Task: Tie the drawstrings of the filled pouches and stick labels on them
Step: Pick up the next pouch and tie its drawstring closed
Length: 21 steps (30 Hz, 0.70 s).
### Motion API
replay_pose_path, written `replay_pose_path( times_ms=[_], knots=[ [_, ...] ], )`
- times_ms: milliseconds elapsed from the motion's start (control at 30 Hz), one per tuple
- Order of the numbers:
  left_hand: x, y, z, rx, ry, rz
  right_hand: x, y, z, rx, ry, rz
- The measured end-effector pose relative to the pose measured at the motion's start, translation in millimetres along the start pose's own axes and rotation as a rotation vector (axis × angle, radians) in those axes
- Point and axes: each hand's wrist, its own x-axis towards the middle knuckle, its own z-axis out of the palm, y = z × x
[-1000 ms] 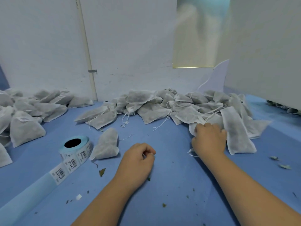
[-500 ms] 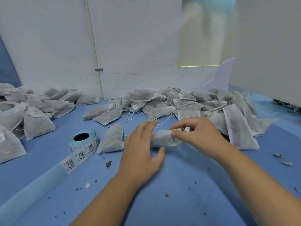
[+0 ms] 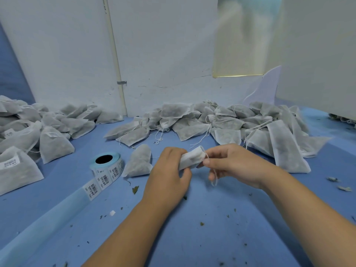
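Note:
A small white filled pouch point(image 3: 192, 158) is held above the blue table between both hands. My left hand point(image 3: 167, 176) grips its body from the left, fingers curled round it. My right hand point(image 3: 231, 166) pinches the drawstring point(image 3: 212, 174) at the pouch's open end; a loop of string hangs below the fingers. A roll of barcode labels point(image 3: 107, 166) lies to the left, its blue backing strip trailing toward the near left. One tied pouch point(image 3: 139, 162) lies beside the roll.
A heap of untied pouches point(image 3: 221, 124) spreads across the back and right of the blue table point(image 3: 212, 237). Labelled pouches point(image 3: 38, 132) are piled at the left. White walls stand behind. Leaf crumbs dot the surface.
My right hand took a pouch from the heap and brought it to the centre. My left hand rose from the table and closed on the pouch; the right now pinches the string.

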Motion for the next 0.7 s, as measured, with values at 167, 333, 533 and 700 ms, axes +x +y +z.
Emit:
replay_pose_path(
  times_ms=[167,333,533,700],
  knots=[
    [-2.2,0.4,-1.0,0.019,-0.031,-0.092,-0.7,0.2,-3.2,0.082,-0.019,0.06],
    [-1.3,4.0,-4.7,0.105,-0.08,-0.127,-3.6,-9.0,-7.2,0.226,-0.073,0.002],
    [0.3,22.6,-7.8,0.369,-0.373,0.005,-3.5,-15.8,0.6,0.418,-0.054,-0.064],
    [-3.0,29.0,-7.7,0.313,-0.5,-0.002,-1.4,-9.7,5.4,0.463,-0.055,-0.019]
  ],
)
